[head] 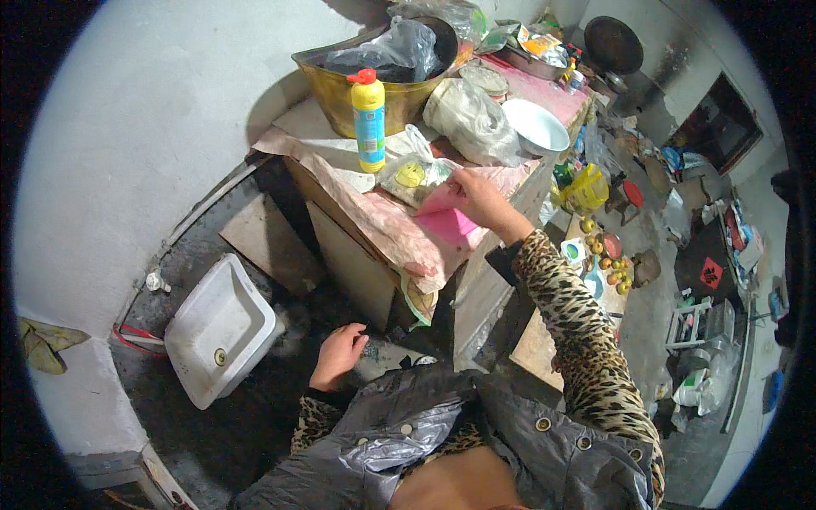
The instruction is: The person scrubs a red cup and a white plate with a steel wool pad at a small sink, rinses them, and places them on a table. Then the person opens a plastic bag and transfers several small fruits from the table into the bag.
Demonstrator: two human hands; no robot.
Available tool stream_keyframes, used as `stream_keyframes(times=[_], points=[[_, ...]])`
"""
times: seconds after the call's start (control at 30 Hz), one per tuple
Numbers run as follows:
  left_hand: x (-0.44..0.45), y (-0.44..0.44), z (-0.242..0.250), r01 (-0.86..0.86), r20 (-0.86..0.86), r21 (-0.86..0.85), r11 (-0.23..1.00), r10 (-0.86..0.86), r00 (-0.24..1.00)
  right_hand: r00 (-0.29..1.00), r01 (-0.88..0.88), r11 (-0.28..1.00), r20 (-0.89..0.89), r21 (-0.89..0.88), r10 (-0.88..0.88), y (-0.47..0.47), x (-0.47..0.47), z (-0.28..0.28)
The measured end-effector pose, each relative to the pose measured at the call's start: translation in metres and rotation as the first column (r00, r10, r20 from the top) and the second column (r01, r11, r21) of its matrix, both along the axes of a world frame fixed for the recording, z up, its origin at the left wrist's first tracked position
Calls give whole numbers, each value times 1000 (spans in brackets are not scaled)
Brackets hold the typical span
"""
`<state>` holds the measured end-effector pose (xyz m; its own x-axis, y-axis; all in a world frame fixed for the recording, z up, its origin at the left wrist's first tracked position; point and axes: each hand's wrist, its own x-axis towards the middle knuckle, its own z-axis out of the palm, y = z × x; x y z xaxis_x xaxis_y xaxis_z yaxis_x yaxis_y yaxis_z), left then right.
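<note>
My right hand [475,199] grips a pink cloth [449,220] by its upper part, and the cloth hangs down onto the stained pink table cover [395,236]. Just left of it a clear plastic bag with a yellow print [411,173] lies on the table. Behind that bag stands a yellow bottle with a red cap [368,124], upright. My left hand [341,354] is low in front of my body, fingers slightly curled, with nothing seen in it. A white ceramic sink [220,338] is to its left, near the floor.
At the back of the table are a large golden basin [341,95], a bunched plastic bag [475,121] and a white bowl [535,126]. A board [532,341] and several fruits [612,264] are to the right. A tap [156,281] is on the left wall.
</note>
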<state>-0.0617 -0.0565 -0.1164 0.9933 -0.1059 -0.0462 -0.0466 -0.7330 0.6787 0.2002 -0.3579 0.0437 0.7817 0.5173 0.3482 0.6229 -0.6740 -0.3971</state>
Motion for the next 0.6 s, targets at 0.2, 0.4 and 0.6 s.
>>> stream_keyframes(times=[0.2, 0.4, 0.6], points=[[3, 13, 5, -23, 53, -14, 1000, 24, 998, 961, -82, 991, 256, -106, 107, 6, -10, -24], [7, 12, 4, -31, 47, -20, 999, 31, 998, 988, 74, 997, 137, -18, -71, -11, 4, -42], [10, 12, 3, -36, 46, -23, 999, 37, 998, 888, 458, 875, -46, 155, -457, -76, 37, -50]])
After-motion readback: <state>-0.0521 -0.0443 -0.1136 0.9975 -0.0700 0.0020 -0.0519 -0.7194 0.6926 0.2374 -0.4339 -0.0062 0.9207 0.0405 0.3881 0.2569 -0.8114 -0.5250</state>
